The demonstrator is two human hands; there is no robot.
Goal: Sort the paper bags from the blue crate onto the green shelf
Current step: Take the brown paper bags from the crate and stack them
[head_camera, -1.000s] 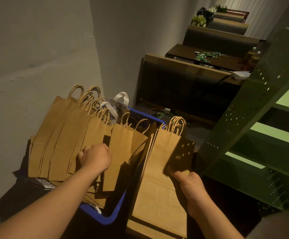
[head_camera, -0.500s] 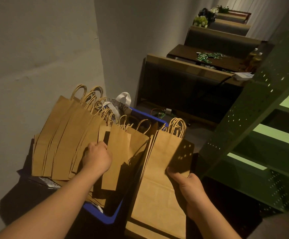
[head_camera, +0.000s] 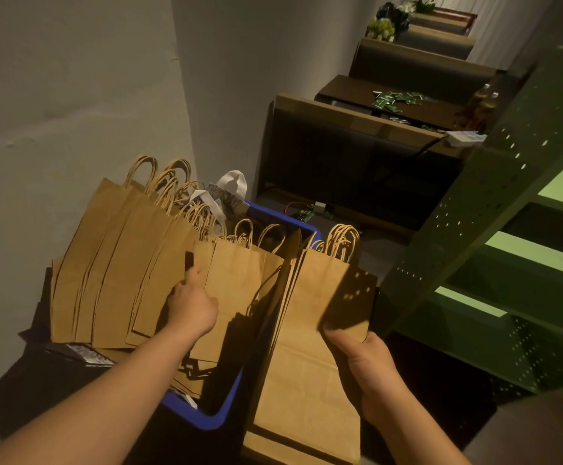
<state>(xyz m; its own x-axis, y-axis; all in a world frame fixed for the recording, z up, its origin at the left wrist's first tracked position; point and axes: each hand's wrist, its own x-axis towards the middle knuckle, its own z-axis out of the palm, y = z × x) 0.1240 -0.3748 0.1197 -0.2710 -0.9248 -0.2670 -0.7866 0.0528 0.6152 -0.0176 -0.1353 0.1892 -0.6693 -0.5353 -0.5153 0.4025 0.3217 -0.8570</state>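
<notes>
You had one blue crate (head_camera: 219, 419) at six o'clock and one green shelf (head_camera: 494, 229) at three o'clock. Your two hands, left (head_camera: 193, 313) and right (head_camera: 369, 367), were in view. The brown paper bags (head_camera: 115, 273) overlapped too tightly to count; one white-handled bag (head_camera: 231, 193) stood at twelve o'clock.

Blue crate (head_camera: 220, 418) near centre, crammed with upright brown paper bags (head_camera: 119, 263) fanned toward the left. Green shelf (head_camera: 494, 250) on the right, perforated side panel (lit boards bare where visible). Far behind, dark wooden table (head_camera: 350, 90) strewn with small green packets (head_camera: 396, 99).
</notes>
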